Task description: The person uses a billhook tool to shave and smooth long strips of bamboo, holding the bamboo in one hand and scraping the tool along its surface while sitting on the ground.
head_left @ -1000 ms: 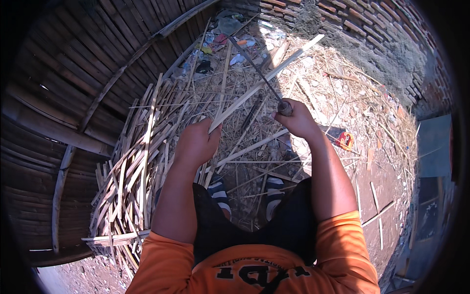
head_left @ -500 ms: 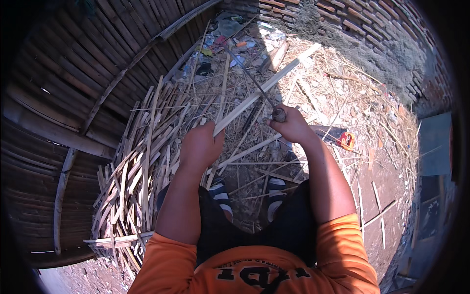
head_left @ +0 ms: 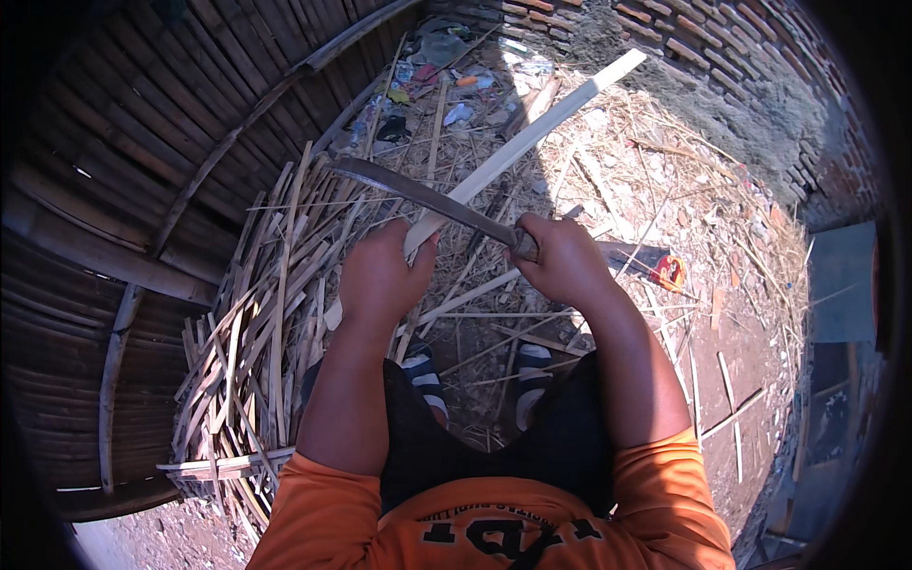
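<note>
My left hand (head_left: 385,271) is closed round a long pale wooden strip (head_left: 532,133), which slants up and away to the right. In my right hand (head_left: 565,255) is the handle of a machete (head_left: 427,198). Its dark, curved blade points to the left and crosses over the strip just beyond my left hand. Whether the blade touches the strip I cannot tell. The strip's near end (head_left: 332,313) shows below my left wrist.
A heap of split strips (head_left: 252,351) lies along the bamboo wall (head_left: 161,171) on the left. A handsaw with an orange-red handle (head_left: 672,273) lies on the ground at right. Shavings and litter spread toward the brick wall (head_left: 703,47). My sandalled feet are below.
The machete blade has swung from pointing away from me to lying leftward across the strip. The strip's far end has moved a little up and to the right.
</note>
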`<state>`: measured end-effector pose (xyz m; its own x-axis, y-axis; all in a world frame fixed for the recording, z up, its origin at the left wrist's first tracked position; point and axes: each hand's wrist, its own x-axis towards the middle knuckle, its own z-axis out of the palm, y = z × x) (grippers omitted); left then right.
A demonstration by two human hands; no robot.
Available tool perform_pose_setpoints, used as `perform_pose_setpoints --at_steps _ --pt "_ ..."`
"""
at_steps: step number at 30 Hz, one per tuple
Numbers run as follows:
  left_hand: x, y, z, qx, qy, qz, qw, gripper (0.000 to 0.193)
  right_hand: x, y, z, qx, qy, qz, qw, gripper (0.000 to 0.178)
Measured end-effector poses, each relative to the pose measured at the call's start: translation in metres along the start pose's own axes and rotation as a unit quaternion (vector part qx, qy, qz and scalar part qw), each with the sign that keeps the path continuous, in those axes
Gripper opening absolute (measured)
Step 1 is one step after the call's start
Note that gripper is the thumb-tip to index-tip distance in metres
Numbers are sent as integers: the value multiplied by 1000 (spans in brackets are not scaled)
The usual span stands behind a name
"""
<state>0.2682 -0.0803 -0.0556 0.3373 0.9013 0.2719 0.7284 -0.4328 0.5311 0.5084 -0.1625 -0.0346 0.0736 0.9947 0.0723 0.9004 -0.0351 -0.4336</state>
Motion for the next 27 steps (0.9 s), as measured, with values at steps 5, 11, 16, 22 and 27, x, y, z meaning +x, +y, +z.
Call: perform_pose_setpoints --at_steps 5,11,16,22,27 --pt "0 -6 1 54 -33 29 998 29 20 56 -6 167 -21 166 972 46" --pt "1 -11 3 69 -63 12 996 29 9 15 23 -13 -82 6 997 34" --pt "5 -17 -6 43 -50 13 998 30 22 78 2 149 74 112 980 31" --pt "5 -10 0 28 -61 -6 998 31 8 41 27 76 52 6 996 36" --pt "0 -18 -14 -14 -111 -34 993 37 8 37 4 94 -55 -7 994 34"
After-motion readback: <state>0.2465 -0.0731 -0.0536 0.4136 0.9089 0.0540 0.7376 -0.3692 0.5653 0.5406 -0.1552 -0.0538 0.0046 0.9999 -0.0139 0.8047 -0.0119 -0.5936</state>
